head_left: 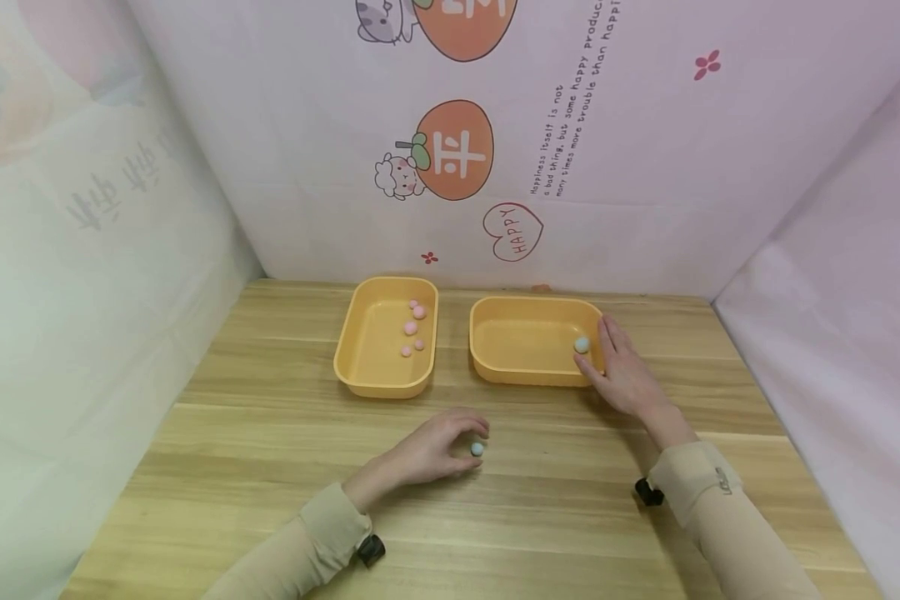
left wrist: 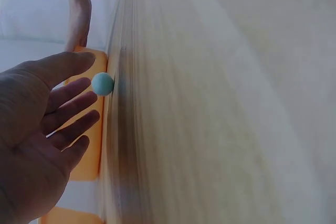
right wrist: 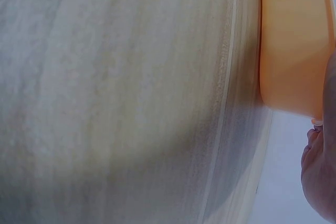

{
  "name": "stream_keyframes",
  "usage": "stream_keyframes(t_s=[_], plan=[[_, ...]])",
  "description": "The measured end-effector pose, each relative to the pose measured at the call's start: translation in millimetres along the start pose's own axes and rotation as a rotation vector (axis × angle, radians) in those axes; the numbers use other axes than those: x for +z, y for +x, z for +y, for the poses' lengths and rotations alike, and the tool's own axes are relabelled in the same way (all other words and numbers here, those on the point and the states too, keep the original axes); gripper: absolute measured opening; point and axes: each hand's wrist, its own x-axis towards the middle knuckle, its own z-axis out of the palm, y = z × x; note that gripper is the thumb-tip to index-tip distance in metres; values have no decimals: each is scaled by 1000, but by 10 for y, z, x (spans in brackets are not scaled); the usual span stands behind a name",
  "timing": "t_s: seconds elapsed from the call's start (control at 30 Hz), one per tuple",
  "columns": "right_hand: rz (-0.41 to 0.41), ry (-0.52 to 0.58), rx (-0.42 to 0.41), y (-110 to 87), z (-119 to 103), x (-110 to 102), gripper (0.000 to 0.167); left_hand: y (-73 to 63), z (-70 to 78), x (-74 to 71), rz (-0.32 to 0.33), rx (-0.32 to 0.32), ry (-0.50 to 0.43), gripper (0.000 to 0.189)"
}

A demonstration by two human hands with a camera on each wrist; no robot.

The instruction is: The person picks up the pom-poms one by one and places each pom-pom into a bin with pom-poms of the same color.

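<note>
A small light-blue ball (head_left: 477, 449) lies on the wooden table. My left hand (head_left: 438, 447) is beside it, thumb and fingers spread apart with the ball just off their tips. In the left wrist view the blue ball (left wrist: 102, 84) shows near the thumb tip, without the fingers closing on it. At the right end of the right yellow tray (head_left: 536, 376), my right hand (head_left: 624, 375) rests with straight fingers along the rim and the thumb over the front edge. Inside that tray, near the thumb, sits another light-blue ball (head_left: 582, 344).
To the left stands a second yellow tray (head_left: 362, 333) with several pink balls (head_left: 411, 328) along its right side. Both trays are near the back of the table (head_left: 555, 500), close to a printed white cloth (head_left: 622, 242). White cloth also hangs at both sides.
</note>
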Motion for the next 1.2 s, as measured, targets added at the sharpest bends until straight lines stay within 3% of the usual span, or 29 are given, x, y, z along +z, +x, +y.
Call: stream_keyframes(t_s=[0.2, 0.43, 0.57, 0.83, 1.2], plan=[[1, -2, -1, 3, 2, 0, 99, 25, -78, 88, 2, -4, 31, 19], [10, 1, -5, 1, -4, 2, 99, 16, 196, -63, -44, -62, 82, 20], [16, 10, -12, -1, -13, 2, 98, 16, 275, -109, -67, -98, 108, 19], [14, 16, -8, -22, -36, 1, 98, 7, 264, -93, -29, -82, 95, 16], [6, 7, -6, -13, -11, -4, 98, 37, 353, -187, 11, -57, 39, 14]])
